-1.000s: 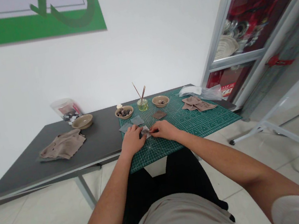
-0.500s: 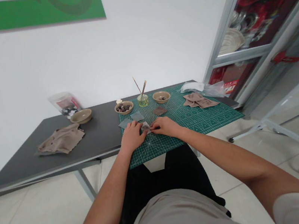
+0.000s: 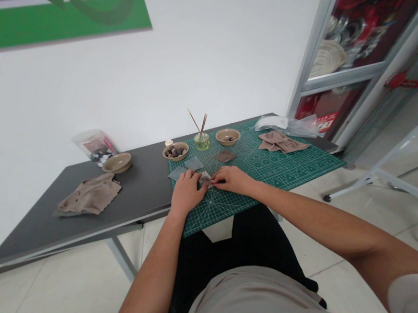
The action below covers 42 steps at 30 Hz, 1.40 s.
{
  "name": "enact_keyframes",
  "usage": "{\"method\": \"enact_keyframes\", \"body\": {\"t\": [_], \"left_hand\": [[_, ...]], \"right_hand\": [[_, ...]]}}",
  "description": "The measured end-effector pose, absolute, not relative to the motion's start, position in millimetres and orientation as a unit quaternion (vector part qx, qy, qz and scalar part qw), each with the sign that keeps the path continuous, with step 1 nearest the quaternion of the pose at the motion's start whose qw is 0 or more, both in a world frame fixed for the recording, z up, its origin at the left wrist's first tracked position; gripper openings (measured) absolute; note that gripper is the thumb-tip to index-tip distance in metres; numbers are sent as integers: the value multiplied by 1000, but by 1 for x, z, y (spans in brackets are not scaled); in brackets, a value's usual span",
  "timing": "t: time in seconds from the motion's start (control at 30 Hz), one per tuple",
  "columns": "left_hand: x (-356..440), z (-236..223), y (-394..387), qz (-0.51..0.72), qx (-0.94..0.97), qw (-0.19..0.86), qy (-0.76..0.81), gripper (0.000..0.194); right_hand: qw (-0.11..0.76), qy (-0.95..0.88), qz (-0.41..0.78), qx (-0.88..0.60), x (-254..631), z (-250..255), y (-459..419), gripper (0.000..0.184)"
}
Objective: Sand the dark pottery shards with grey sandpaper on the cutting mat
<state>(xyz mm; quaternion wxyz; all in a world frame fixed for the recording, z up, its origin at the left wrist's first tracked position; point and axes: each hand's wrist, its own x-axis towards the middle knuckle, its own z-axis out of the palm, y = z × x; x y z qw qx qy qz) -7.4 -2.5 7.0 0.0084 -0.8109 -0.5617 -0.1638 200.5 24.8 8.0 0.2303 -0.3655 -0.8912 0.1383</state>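
On the green cutting mat [image 3: 285, 165] my left hand [image 3: 188, 192] has its thumb and fingers curved around a small grey-white piece [image 3: 205, 179], holding it down. Its surface looks uneven, and its kind is unclear. My right hand [image 3: 233, 179] is pinched closed at the right edge of that piece. A small dark bit shows at its fingertips, too small to name. Just beyond the hands lie two thin grey squares [image 3: 194, 164] and a brown square [image 3: 226, 156].
A bowl of dark pebbles [image 3: 175, 151], a glass jar with sticks [image 3: 202, 141] and another bowl [image 3: 228, 136] stand along the back. Brown cloths [image 3: 90, 195] lie left and right. A clear plastic bag [image 3: 291, 125], a left bowl [image 3: 117, 163] and a clear tub [image 3: 94, 147] are farther out.
The whole view has shifted slightly. Both hands stay at the grey-white piece with almost the same grip.
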Motion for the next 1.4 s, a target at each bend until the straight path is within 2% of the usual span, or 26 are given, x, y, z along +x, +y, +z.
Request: {"method": "enact_keyframes", "body": {"t": [1.4], "left_hand": [[-9, 5, -6, -168, -810, 20, -562, 54]], "right_hand": [[238, -893, 133, -359, 204, 6, 22, 5]]}}
